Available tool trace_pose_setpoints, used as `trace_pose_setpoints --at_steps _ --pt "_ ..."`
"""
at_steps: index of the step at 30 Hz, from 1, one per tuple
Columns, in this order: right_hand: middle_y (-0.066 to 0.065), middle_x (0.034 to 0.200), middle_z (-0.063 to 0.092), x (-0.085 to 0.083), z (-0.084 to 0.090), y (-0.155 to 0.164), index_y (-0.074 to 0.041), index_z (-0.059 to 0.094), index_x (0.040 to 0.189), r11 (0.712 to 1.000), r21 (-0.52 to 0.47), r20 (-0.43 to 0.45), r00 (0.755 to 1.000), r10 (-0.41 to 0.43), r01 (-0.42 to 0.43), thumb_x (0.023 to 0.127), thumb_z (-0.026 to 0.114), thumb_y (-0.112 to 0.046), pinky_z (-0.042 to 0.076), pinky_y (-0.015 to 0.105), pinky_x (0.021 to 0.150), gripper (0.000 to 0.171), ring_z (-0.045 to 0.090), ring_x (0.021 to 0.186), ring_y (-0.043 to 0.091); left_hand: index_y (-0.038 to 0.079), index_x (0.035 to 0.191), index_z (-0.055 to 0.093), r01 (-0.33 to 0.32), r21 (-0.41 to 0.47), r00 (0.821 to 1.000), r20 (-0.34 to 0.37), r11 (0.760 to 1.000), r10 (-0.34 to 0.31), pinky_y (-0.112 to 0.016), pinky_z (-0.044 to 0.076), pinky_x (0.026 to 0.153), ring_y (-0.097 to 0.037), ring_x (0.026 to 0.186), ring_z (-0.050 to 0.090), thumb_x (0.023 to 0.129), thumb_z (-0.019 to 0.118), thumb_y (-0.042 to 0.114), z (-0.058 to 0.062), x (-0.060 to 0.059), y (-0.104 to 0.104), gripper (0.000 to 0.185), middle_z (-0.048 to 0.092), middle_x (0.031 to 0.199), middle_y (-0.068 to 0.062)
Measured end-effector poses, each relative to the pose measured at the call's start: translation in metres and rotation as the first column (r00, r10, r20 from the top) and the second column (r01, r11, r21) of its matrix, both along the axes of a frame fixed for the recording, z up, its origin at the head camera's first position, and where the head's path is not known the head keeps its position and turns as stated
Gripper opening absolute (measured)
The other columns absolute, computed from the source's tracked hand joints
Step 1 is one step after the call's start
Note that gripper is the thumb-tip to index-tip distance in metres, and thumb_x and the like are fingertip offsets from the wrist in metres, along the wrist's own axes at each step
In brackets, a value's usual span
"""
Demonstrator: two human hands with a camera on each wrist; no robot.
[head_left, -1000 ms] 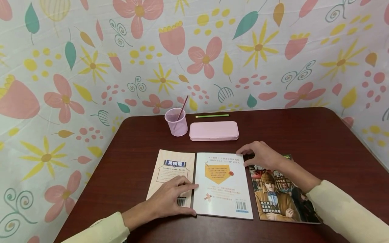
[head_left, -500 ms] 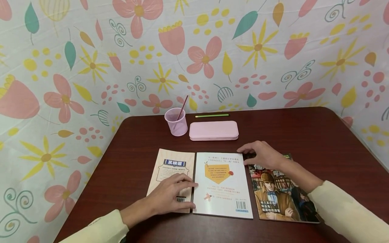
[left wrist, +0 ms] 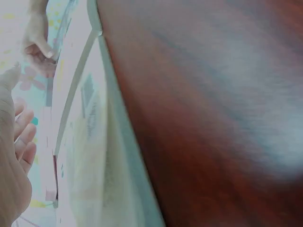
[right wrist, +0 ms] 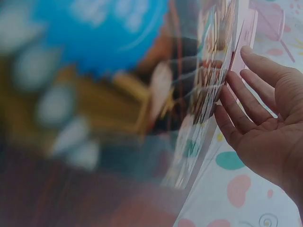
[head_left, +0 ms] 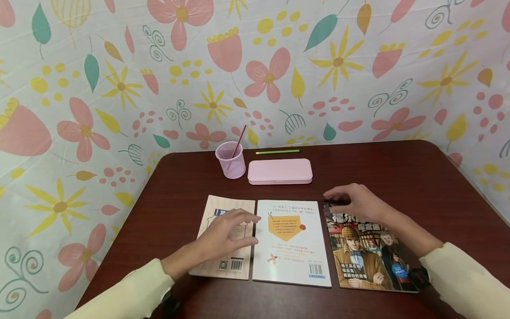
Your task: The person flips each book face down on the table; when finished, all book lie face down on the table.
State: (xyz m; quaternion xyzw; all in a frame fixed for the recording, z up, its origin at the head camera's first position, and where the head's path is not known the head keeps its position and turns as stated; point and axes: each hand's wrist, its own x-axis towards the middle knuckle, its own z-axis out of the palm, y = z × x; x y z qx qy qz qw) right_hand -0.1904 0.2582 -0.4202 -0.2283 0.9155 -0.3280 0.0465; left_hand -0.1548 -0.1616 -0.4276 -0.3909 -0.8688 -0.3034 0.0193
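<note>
Left hand (head_left: 227,235) is hovering over the tan book (head_left: 225,241) near the table's (head_left: 398,177) front edge, fingers spread and relaxed, tips reaching toward the white book (head_left: 291,243) just beside it; I can't tell if they're touching. White book is lying flat at centre front. Right hand (head_left: 354,204) is resting at the far edge of the comic (head_left: 368,250), fingers curled over its top edge. Comic is lying just right of the white book. Pink cup (head_left: 231,159), pink case (head_left: 280,171) and green pencil (head_left: 277,152) are sitting toward the back edge.
</note>
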Motion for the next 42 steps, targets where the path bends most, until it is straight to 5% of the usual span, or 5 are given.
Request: trace_pose_setpoints --at_steps 17,22,32,37,42 --pt "0.018 0.125 0.074 0.012 -0.007 0.042 -0.001 0.074 0.130 0.995 0.034 -0.028 0.995 -0.095 0.096 0.095 0.083 -0.016 0.058 0.050 0.085 0.039 0.067 0.118 0.042 0.017 0.163 0.045 0.003 -0.083 0.989 0.144 0.997 0.009 -0.047 0.033 0.124 -0.020 0.149 0.045 0.096 0.079 0.050 0.005 -0.010 0.061 0.081 0.051 0.160 0.000" --pt "0.023 0.128 0.072 0.017 -0.008 0.054 -0.001 0.074 0.131 0.992 0.042 -0.045 0.992 -0.114 0.116 0.095 0.083 -0.016 0.051 0.035 0.073 0.040 0.067 0.116 0.041 0.020 0.166 0.039 0.025 -0.125 0.986 0.169 0.992 -0.003 -0.047 0.036 0.123 -0.022 0.153 0.040 0.095 0.077 0.057 0.004 -0.006 0.079 0.089 0.045 0.165 0.000" --pt "0.028 0.133 0.067 0.025 -0.010 0.076 -0.001 0.072 0.134 0.985 0.034 -0.025 0.985 -0.170 0.171 0.097 0.080 -0.019 0.040 0.030 0.060 0.042 0.046 0.063 0.011 0.013 0.168 0.031 0.109 -0.155 0.985 0.151 0.982 -0.085 -0.042 0.032 0.125 -0.020 0.155 0.036 0.093 0.078 0.057 0.001 0.004 0.117 0.099 0.038 0.169 -0.007" --pt "0.028 0.134 0.067 0.027 -0.011 0.082 -0.003 0.072 0.134 0.981 0.044 -0.039 0.982 -0.186 0.188 0.098 0.080 -0.021 0.044 0.032 0.066 0.041 0.066 0.089 0.029 0.007 0.168 0.030 0.119 -0.213 0.989 0.117 0.970 -0.096 -0.035 0.028 0.126 -0.021 0.157 0.032 0.091 0.078 0.061 -0.004 0.014 0.132 0.106 0.034 0.171 -0.011" --pt "0.027 0.134 0.067 0.029 -0.013 0.090 -0.003 0.072 0.135 0.976 0.055 -0.052 0.977 -0.206 0.209 0.099 0.079 -0.022 0.054 0.049 0.081 0.042 0.060 0.123 0.048 0.007 0.168 0.027 0.119 -0.267 0.991 0.091 0.956 -0.098 -0.037 0.029 0.126 -0.023 0.157 0.032 0.090 0.075 0.068 -0.008 0.026 0.144 0.110 0.031 0.172 -0.013"
